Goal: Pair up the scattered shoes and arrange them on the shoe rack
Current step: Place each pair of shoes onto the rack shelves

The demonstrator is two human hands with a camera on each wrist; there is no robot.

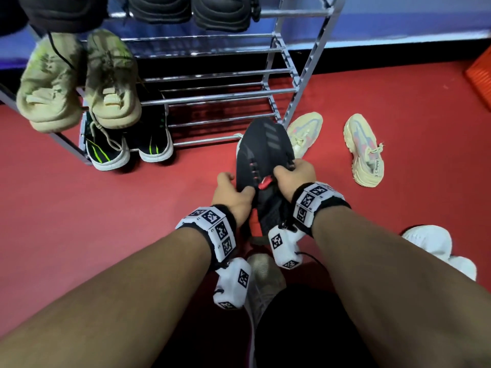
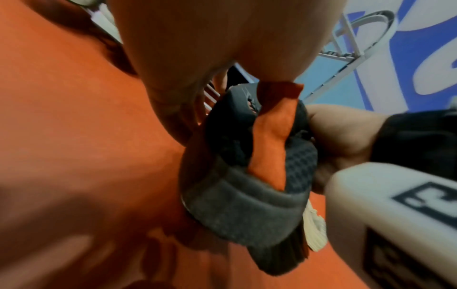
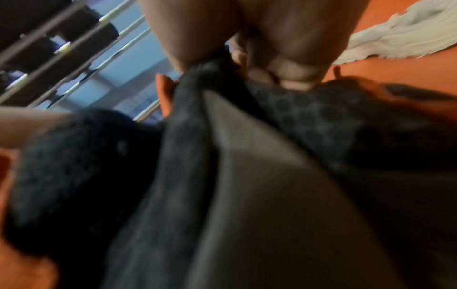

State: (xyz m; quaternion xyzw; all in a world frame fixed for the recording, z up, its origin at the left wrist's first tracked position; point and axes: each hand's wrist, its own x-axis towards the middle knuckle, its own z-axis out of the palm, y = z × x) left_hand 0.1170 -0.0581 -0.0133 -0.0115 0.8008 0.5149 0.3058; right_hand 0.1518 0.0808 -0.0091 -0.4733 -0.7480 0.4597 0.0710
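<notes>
A black sneaker (image 1: 263, 152) with red lining is held above the red floor, toe pointing at the shoe rack (image 1: 218, 98). My left hand (image 1: 235, 187) grips the left side of its collar, and my right hand (image 1: 292, 170) grips the right side by the eyelets. The left wrist view shows its grey heel (image 2: 237, 211), with the left hand (image 2: 197, 109) on one side. In the blurred right wrist view my right hand (image 3: 279, 76) curls over the shoe's edge (image 3: 247, 176). Two cream sneakers (image 1: 305, 132) (image 1: 365, 152) lie apart on the floor beyond.
The rack holds a beige pair (image 1: 79, 83) at left, a black pair with green stripes (image 1: 127, 148) on the bottom tier, and dark shoes (image 1: 191, 11) on top. White shoes (image 1: 438, 248) lie at right, a grey shoe (image 1: 265, 277) by my leg, an orange crate (image 1: 481, 75) far right.
</notes>
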